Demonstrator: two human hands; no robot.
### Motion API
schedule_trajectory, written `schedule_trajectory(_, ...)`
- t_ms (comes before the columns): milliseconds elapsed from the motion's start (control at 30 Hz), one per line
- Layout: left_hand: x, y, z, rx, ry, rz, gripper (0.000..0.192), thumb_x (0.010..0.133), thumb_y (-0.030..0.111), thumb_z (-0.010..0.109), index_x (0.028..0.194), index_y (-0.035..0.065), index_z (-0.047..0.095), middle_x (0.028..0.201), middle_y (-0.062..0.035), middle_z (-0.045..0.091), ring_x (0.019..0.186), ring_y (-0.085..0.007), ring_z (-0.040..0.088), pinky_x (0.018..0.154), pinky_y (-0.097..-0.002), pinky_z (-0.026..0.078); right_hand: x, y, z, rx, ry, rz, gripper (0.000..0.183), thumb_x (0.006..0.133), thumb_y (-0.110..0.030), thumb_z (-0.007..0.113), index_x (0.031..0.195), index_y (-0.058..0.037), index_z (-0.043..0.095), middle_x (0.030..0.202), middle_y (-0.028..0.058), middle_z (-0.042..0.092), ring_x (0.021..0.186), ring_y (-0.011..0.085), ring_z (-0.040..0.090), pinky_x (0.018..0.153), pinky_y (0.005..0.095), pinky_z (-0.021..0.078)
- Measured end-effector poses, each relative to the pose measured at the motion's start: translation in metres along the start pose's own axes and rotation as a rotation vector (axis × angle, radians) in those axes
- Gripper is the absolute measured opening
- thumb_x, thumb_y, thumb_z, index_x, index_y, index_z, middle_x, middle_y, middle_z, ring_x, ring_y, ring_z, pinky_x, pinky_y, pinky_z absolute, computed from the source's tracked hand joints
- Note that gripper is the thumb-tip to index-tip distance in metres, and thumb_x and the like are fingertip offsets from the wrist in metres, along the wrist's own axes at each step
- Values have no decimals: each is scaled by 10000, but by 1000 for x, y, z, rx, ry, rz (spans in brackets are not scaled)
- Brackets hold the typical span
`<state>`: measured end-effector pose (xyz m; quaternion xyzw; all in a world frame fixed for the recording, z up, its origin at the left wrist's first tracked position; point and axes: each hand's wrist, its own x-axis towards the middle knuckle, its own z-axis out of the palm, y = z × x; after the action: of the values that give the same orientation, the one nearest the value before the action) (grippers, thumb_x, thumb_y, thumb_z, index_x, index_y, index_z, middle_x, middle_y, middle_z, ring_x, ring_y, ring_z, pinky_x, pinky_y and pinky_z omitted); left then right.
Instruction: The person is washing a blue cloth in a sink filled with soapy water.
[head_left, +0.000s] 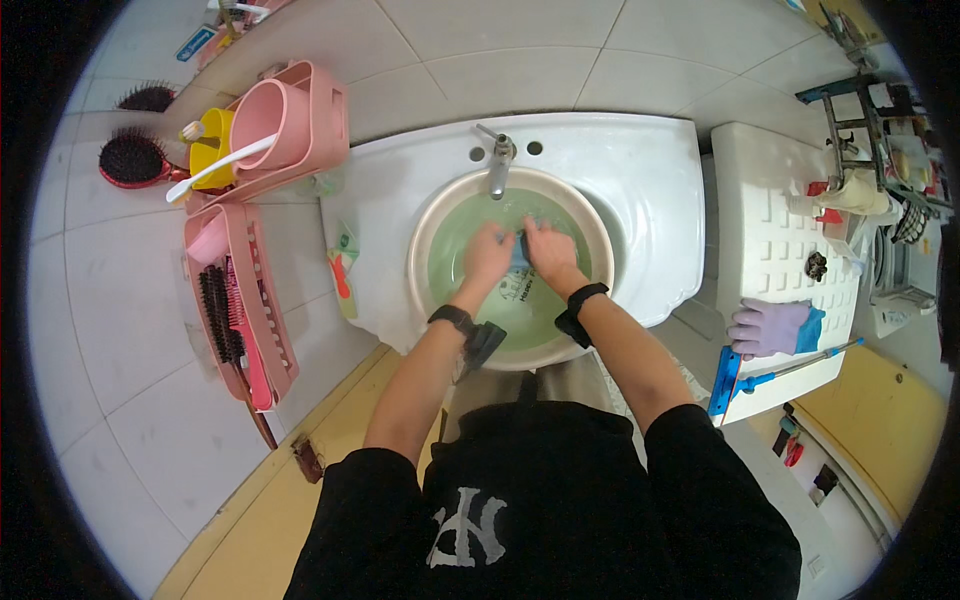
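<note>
A round plastic basin with a pale rim stands in the white washbasin, holding greenish water. My left hand and my right hand are close together inside it, under the tap. Between them is a small blue-grey cloth, pinched by the fingers of both hands. Much of the cloth is hidden behind the hands. A printed drawing and lettering show on the basin's bottom, just below the cloth. Dark bands circle both wrists.
Pink wall baskets with combs, a round brush and a cup hang at left. A soap packet lies on the washbasin's left edge. At right, a white plastic surface bears purple rubber gloves and a blue squeegee.
</note>
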<state>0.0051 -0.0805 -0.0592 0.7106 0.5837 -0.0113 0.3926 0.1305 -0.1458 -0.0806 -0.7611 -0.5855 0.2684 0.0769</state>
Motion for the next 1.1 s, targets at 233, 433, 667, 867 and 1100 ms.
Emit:
schedule_trajectory(233,20,-55,33,34,102,49,344,865,278,576,1117,44,579,1066,-208,611,943,-367,597,800,-438,482,8,-13,43,936,-111,583,290,892,-198,500,1052,34,569,953,271,635,822,396,637,694,438,508)
schedule_trajectory(433,6,-21,21,-1346,-269,-543,295,975,299,410,1100,86,570,1046,-73,610,916,-202,589,784,-374,488,3,-48,14,898,63,232,340,949,-294,454,1066,13,541,898,267,630,783,381,638,708,492,496)
schedule_trajectory(667,2,-12,18,-1206,-215,-400,338,970,372,413,1064,94,580,1038,-58,616,928,-199,599,755,-388,484,7,-44,-16,392,45,177,363,966,-365,416,927,-21,526,816,271,637,744,469,608,668,547,491)
schedule_trajectory(867,-4,5,-4,-22,-75,-51,313,916,311,502,1086,58,574,1065,-179,615,967,-367,590,797,-458,473,5,-9,3,165,-31,162,278,978,-325,386,1016,-72,495,903,266,626,810,430,632,682,527,515)
schedule_trajectory(1100,-8,-25,14,42,114,157,258,901,206,561,1059,2,567,1091,-212,590,977,-356,594,851,-440,461,-2,1,52,245,169,187,263,913,-195,437,1004,-30,620,862,239,636,830,364,626,718,476,504)
